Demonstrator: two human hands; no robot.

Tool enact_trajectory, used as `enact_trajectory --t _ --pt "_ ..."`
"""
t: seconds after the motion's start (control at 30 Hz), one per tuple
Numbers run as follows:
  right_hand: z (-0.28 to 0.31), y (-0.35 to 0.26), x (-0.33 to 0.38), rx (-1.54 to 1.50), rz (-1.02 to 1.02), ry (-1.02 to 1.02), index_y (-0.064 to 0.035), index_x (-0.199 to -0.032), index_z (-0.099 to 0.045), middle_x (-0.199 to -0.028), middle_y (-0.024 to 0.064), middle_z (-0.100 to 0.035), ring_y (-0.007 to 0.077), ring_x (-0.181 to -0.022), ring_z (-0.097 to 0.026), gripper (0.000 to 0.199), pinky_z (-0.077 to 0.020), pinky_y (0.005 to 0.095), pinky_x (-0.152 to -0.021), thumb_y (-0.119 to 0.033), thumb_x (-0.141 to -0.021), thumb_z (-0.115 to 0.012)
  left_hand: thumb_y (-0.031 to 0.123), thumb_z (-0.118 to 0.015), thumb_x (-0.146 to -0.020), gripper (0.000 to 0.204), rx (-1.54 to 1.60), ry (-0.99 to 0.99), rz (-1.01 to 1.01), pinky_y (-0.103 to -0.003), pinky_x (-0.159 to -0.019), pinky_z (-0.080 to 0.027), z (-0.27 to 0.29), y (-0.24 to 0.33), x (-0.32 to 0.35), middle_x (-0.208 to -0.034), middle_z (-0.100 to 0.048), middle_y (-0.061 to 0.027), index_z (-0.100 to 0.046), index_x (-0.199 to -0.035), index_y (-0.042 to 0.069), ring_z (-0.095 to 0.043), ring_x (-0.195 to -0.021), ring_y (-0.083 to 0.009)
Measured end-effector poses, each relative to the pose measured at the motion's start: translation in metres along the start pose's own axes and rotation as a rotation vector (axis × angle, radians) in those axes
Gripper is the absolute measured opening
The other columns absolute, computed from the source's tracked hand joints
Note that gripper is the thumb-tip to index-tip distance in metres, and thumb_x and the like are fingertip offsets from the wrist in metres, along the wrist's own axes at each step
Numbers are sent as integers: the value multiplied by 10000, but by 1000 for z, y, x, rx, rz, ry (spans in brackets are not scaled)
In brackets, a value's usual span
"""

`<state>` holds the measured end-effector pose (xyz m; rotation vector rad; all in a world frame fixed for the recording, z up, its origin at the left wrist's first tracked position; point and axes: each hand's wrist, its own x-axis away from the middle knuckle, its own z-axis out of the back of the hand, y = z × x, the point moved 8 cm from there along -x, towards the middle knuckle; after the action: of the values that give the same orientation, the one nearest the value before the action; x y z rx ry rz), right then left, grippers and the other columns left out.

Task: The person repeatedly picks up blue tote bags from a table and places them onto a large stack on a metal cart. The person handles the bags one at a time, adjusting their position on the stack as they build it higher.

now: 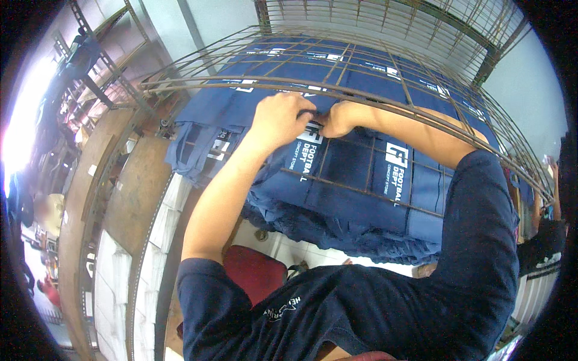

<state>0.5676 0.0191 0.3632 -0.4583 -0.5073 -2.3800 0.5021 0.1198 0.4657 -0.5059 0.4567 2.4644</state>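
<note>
Flat navy cloth pieces [346, 165] with white print lie side by side on a wire rack, partly under its rods. Above the front pieces, my left hand [282, 117] is closed, its curled fingers pinching dark navy fabric. Close beside it is my right hand [340, 118], bent at the wrist and reaching beneath the upper rack's front rod [385, 103]. Its fingers are closed on the same fabric, with the fingertips partly hidden. More navy cloth [208, 147] hangs in folds to the left of my hands.
Bunched navy cloth edges [337, 231] hang along the near side. Below is a dark red seat [253, 274]. Long brown boards [135, 192] and white slabs [153, 246] run along the left. Another wire rack [415, 30] stands behind; another person's arm [555, 192] shows far right.
</note>
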Motion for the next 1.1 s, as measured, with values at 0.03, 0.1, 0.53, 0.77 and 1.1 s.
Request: enact_trajectory --t 0.03,0.1,0.53,0.77,1.1 --pt "-1 -4 2 -2 -20 -23 -81 -1358 -444 -1101 224 -647 371 -1043 -623 560 -488 469 -883 -271 -833 -491 215 -640 -789 205 12 -8 -3 -409 -814 -525 -3 2 4 -996 -691 -73 -735 -956 144 -654 -931 -299" --pt "-4 -14 9 47 -48 -47 -64 -1330 -475 -1076 213 -662 366 -1025 -634 532 -500 467 -861 -272 -840 -484 206 -635 -793 199 61 1 2 -408 -814 -525 -9 1 10 -985 -692 -72 -735 -954 146 -654 -922 -300" --pt "123 -80 93 -36 144 355 -9 -779 -694 -694 220 -649 375 -690 -662 234 -527 458 -681 -176 -690 -557 157 -668 -687 130 71 166 22 -454 -673 -528 -13 -8 21 -799 -671 -148 -632 -763 58 -657 -758 -347" --pt "174 -77 119 -190 404 915 -46 -1066 -642 -821 164 -687 327 -772 -679 408 -518 444 -681 -78 -670 -546 250 -661 -778 177 75 261 -37 -462 -652 -528 -20 1 22 -795 -663 -156 -668 -808 76 -659 -742 -334" --pt "173 -79 114 -886 605 539 -184 -1531 -180 -634 -44 -347 64 -584 -339 828 -311 234 -561 -14 -774 -468 208 -655 -792 122 127 130 -84 -419 -683 -534 -37 6 22 -844 -674 -90 -727 -837 120 -666 -788 -293"
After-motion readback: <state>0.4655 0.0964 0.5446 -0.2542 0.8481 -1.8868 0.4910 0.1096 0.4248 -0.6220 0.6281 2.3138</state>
